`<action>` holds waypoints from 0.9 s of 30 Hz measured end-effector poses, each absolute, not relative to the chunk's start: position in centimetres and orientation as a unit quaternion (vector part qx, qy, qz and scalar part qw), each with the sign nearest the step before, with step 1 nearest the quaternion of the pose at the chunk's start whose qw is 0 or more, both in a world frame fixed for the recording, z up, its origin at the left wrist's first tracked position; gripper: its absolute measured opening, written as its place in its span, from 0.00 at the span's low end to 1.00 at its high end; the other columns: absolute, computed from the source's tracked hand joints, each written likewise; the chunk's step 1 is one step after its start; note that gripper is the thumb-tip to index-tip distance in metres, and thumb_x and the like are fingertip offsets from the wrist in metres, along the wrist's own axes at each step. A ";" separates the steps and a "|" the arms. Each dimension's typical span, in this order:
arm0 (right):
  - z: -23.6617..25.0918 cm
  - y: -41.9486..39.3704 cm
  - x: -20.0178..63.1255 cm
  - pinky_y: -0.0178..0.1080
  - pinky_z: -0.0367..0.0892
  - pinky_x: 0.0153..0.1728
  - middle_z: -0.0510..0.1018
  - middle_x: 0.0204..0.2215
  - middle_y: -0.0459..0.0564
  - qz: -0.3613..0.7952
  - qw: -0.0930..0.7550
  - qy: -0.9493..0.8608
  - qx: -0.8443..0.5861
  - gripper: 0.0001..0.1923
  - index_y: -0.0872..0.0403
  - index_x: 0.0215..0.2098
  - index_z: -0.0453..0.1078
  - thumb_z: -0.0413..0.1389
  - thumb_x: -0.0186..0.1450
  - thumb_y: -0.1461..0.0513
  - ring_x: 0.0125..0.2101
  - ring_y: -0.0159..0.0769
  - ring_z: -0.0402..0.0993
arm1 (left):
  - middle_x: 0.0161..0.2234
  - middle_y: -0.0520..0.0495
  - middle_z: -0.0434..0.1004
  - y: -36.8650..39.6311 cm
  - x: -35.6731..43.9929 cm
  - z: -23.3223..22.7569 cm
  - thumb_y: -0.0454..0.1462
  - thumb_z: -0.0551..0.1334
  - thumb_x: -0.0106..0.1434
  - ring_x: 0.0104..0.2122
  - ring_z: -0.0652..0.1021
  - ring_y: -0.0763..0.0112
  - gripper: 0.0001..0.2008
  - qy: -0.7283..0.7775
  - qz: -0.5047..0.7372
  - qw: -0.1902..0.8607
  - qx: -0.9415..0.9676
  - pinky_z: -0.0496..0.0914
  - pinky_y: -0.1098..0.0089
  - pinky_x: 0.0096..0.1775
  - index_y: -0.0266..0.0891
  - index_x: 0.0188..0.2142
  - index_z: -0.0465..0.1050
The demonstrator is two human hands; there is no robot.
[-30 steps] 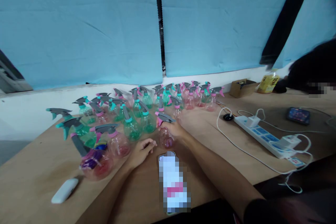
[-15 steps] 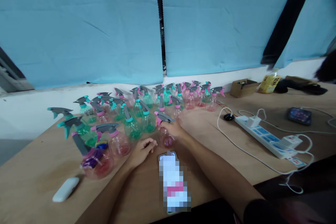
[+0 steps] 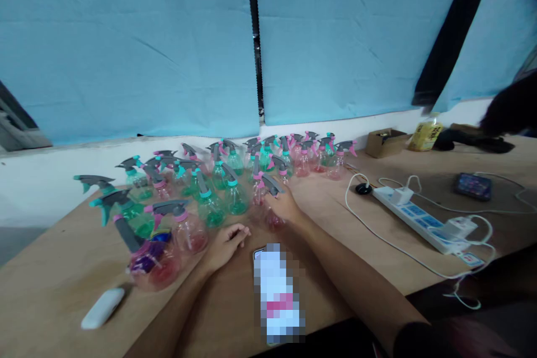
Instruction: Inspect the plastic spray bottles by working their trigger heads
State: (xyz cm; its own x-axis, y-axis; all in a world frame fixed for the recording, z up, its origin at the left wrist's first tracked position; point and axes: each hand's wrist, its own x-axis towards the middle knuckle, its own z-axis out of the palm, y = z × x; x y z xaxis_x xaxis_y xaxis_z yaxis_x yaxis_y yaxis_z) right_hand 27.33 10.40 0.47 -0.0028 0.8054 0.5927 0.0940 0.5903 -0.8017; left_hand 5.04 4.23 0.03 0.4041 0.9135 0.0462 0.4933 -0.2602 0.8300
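The right hand (image 3: 285, 207) hides most of a pink spray bottle (image 3: 274, 218); the phone (image 3: 279, 293) screen is blurred out.

Right hand (image 3: 286, 206) grips pink spray bottle (image 3: 272, 213); left hand (image 3: 225, 244) flat on table (image 3: 327, 218).

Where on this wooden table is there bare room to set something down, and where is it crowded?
Bare wood lies between the right hand and the white power strip, and left of the small white oblong device. The pink and green plastic spray bottles crowd the back left, beside the left hand.
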 end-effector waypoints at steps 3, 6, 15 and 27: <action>0.4 10.4 28.6 0.36 0.68 0.37 0.72 0.31 0.44 0.207 0.649 -0.635 -0.363 0.16 0.51 0.47 0.70 0.54 0.60 0.63 0.30 0.32 0.68 | 0.23 0.53 0.68 4.1 5.1 0.2 0.54 0.55 0.65 0.26 0.69 0.71 0.22 0.474 0.273 0.381 0.745 0.60 0.74 0.28 0.39 0.34 0.74; 0.3 9.7 30.3 0.36 0.68 0.35 0.73 0.30 0.44 0.180 0.646 -0.625 -0.400 0.18 0.52 0.49 0.69 0.54 0.61 0.63 0.29 0.32 0.69 | 0.24 0.53 0.69 4.0 5.2 0.2 0.54 0.55 0.64 0.26 0.69 0.70 0.21 0.476 0.273 0.382 0.743 0.60 0.74 0.28 0.39 0.34 0.75; -1.1 8.6 35.4 0.46 0.68 0.45 0.68 0.52 0.59 -0.013 0.641 -0.577 -0.506 0.31 0.53 0.61 0.54 0.53 0.59 0.65 0.41 0.41 0.72 | 0.24 0.53 0.69 4.0 5.3 0.4 0.54 0.55 0.64 0.26 0.69 0.70 0.21 0.481 0.267 0.376 0.746 0.61 0.73 0.28 0.39 0.34 0.75; -2.0 10.2 37.8 0.56 0.58 0.55 0.67 0.52 0.59 -0.097 0.640 -0.508 -0.569 0.30 0.53 0.61 0.54 0.55 0.62 0.57 0.52 0.48 0.63 | 0.24 0.53 0.69 4.1 5.2 0.1 0.53 0.55 0.65 0.26 0.69 0.71 0.21 0.474 0.270 0.378 0.748 0.61 0.73 0.28 0.39 0.34 0.75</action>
State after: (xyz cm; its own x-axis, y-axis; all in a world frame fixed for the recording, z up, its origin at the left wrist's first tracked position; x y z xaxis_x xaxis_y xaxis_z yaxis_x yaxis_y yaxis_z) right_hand 37.75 10.19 -1.95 0.4657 0.4541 0.7595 0.7013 0.3341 -0.6297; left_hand 5.21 4.11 0.14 0.4047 0.9133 0.0449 0.5061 -0.2647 0.8208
